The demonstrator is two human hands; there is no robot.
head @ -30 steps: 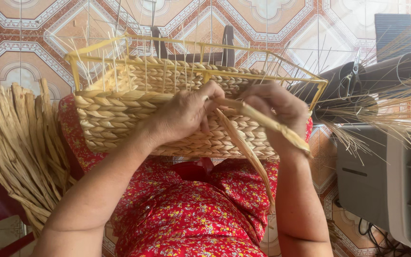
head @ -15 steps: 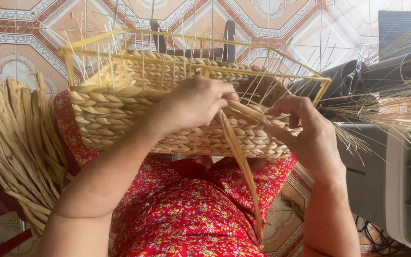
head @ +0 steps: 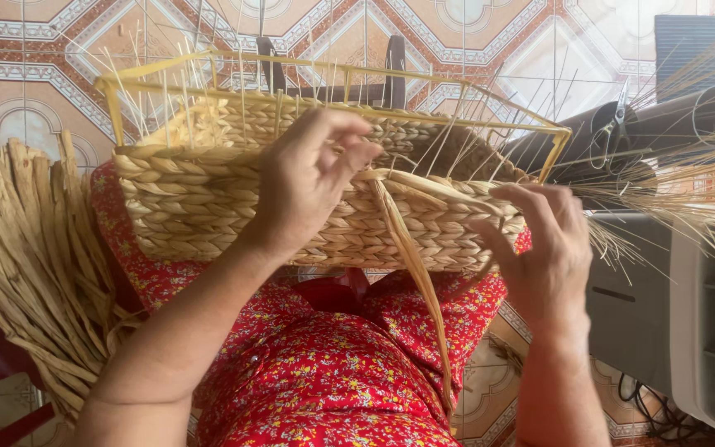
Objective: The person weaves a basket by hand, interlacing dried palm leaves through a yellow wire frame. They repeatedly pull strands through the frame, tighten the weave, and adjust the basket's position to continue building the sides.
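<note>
A half-woven straw basket (head: 200, 207) rests on my lap, built on a yellow wire frame (head: 333, 70) with thin upright stakes. My left hand (head: 312, 178) lies over the basket's top edge, its fingers pinching a flat straw strand (head: 411, 265) where it enters the weave. The strand hangs down over my red floral dress. My right hand (head: 544, 248) rests against the basket's right end with its fingers spread, holding nothing.
A thick bundle of dried straw (head: 31, 265) lies to my left. Dark rolled tubes (head: 664, 124) with scissors (head: 618, 116) on them lie at right, above a white appliance (head: 705, 331). Loose thin straws fan out at right. The floor is patterned tile.
My right hand has let go of the strand and moved right and down to the basket's end. My left hand has stayed on the top edge, keeping the strand.
</note>
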